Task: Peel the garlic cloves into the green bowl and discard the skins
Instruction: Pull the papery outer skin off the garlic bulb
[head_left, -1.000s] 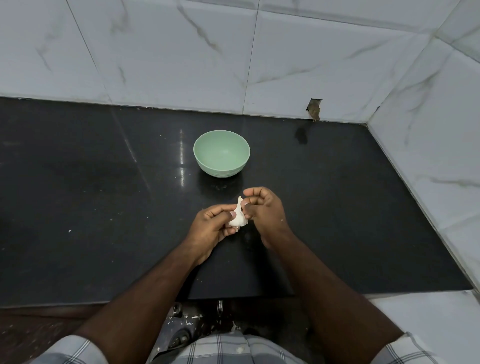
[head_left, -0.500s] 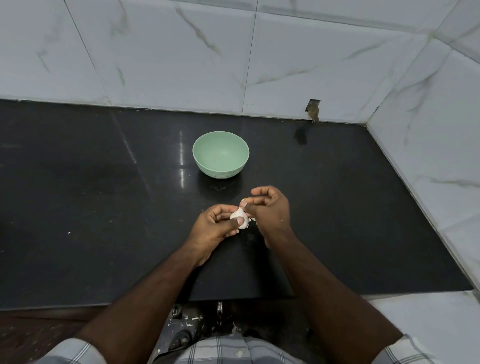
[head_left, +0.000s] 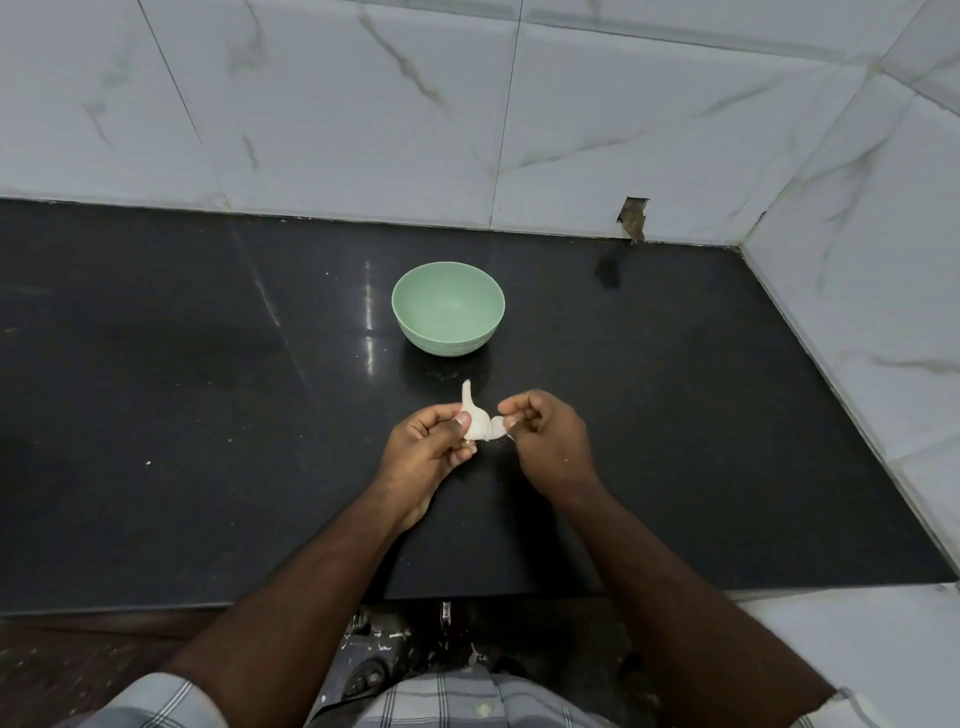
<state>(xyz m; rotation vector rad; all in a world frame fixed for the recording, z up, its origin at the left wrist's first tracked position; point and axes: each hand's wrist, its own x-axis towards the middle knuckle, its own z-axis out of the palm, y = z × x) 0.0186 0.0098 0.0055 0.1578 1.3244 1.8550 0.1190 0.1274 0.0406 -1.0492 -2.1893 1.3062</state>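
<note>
Gripping the garlic bulb (head_left: 475, 420), the left hand (head_left: 426, 451) is held above the near middle of the black counter (head_left: 182, 415), stem pointed far. A flap of skin (head_left: 497, 427) is pinched by the right hand (head_left: 545, 441) just right of it. Farther back, the green bowl (head_left: 448, 308) is seated upright on the counter.

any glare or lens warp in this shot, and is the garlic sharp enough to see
Head view: a bright streak of glare on the black counter left of the green bowl; wide-angle bending curves the wall tiles; the garlic between left hand and right hand is sharp.
</note>
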